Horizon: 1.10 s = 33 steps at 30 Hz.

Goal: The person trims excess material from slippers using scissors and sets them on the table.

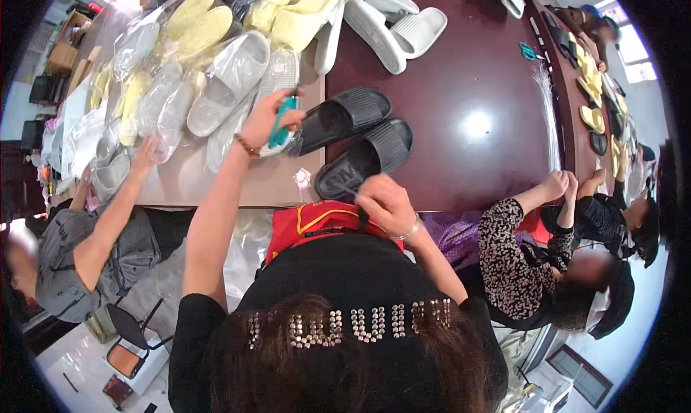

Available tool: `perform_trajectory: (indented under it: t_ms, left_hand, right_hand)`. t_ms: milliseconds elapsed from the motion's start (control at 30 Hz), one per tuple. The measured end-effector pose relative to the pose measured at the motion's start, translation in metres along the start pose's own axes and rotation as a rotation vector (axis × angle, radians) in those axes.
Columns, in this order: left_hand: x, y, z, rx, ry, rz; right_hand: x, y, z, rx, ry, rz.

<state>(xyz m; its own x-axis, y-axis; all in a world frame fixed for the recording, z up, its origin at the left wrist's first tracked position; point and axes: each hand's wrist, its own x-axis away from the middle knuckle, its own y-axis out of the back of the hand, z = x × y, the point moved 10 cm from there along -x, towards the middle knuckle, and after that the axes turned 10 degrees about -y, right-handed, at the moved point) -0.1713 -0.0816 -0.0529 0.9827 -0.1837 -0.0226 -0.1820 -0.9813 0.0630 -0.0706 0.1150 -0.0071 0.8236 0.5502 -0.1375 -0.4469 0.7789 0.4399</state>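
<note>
My left hand (260,127) is closed around teal-handled scissors (282,122), held above the table just left of two black slippers; their blades are mostly hidden. The farther black slipper (367,109) lies with its toe to the right. Beside it, the nearer black slipper (389,144) rests close to the table's front edge. At that slipper's near side, my right hand (386,203) has its fingers pinched together, and what they hold is too small to make out. A small white and red tag (302,177) lies left of the nearer slipper's heel.
Bagged grey slippers (230,82) and yellow slippers (205,31) pile up at left. Loose white slippers (419,33) lie at the back. Other scissors (529,51) and a bundle of thin white strands (549,118) lie right. People sit close on both sides, a co-worker's hand (144,157) at left.
</note>
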Motion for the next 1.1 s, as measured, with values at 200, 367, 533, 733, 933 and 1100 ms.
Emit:
perform_trajectory:
  t_ms: [200,367,533,733,933,1100]
  left_hand:
    - [-0.025,0.003,0.038,0.168,-0.026,-0.179]
    - [-0.031,-0.057,0.032,-0.029,0.081,0.077]
    - [-0.023,-0.056,0.066,-0.135,0.074,0.124]
    - [-0.031,-0.047,0.052,-0.532,-0.043,-0.183]
    - [-0.037,-0.081,0.077,-0.359,-0.14,-0.113]
    - [-0.036,-0.141,0.068,0.089,-0.162,0.157]
  right_hand:
    - [0.009,0.006,0.003,-0.769,-0.319,0.277]
    - [-0.031,-0.085,-0.019,0.014,-0.082,0.431]
    - [-0.041,-0.063,-0.028,0.149,-0.044,0.136]
    - [0.012,-0.04,-0.122,0.148,-0.483,0.306]
    - [0.018,-0.029,-0.186,-0.54,-0.672,-0.378]
    - [-0.009,-0.013,-0.181,-1.04,-0.777,-0.47]
